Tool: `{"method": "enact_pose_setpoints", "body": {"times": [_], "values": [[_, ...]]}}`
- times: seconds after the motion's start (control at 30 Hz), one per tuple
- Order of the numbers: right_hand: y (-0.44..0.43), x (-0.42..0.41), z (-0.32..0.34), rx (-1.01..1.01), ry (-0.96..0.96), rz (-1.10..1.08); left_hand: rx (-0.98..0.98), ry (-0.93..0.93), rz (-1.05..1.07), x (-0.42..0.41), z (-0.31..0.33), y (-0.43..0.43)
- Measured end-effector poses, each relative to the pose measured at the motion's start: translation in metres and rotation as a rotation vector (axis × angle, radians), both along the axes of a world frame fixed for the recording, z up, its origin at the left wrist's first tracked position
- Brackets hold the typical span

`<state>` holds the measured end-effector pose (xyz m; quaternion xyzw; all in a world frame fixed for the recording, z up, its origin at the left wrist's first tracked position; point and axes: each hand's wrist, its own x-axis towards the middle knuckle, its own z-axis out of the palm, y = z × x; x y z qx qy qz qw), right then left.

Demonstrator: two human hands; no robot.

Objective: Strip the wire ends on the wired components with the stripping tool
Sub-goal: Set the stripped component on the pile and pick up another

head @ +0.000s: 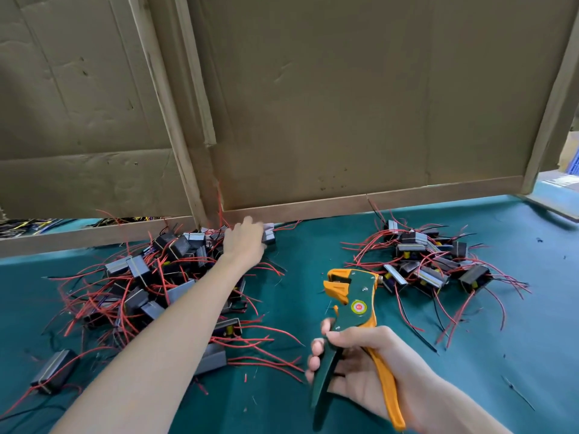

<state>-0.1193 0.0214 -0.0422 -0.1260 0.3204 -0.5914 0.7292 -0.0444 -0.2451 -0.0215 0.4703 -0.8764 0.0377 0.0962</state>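
My right hand (360, 368) grips the green and orange stripping tool (354, 311) by its handles, jaws pointing up and left above the table. My left hand (244, 241) reaches far forward to the back of the left pile and closes on a grey wired component (269, 234) near the cardboard wall. The left pile (150, 286) holds several black and grey components with red and black wires; my forearm lies across it. A second pile (429, 261) of the same components sits at the right.
A green cloth (297, 277) covers the table. Cardboard panels on a wooden frame (344, 205) stand along the back edge. One loose component (54, 371) lies at the lower left. Small bits of cut insulation dot the cloth.
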Motion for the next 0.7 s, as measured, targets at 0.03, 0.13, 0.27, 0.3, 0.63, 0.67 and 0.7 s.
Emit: {"method": "enact_pose_setpoints", "body": {"times": [0.03,0.13,0.27,0.3,0.63,0.67,0.7], "values": [[0.0,0.0,0.0,-0.001,0.003,0.0,0.001,0.096,-0.022,0.001,0.004,0.004],[0.0,-0.001,-0.001,-0.01,0.011,0.002,-0.012,0.466,-0.091,0.008,0.021,0.023],[0.001,-0.001,-0.003,-0.022,0.017,0.018,0.071,0.855,-0.281,0.032,0.048,0.061],[0.001,-0.001,-0.004,-0.023,0.018,0.021,0.12,0.955,-0.318,0.04,0.051,0.072],[0.004,0.002,0.0,-0.03,0.03,-0.004,0.759,1.533,-0.356,0.082,0.066,0.128],[0.004,0.002,0.0,-0.03,0.034,-0.005,0.721,1.489,-0.37,0.084,0.067,0.128],[0.004,0.002,-0.001,-0.03,0.037,-0.005,0.699,1.447,-0.375,0.087,0.065,0.128]]}}
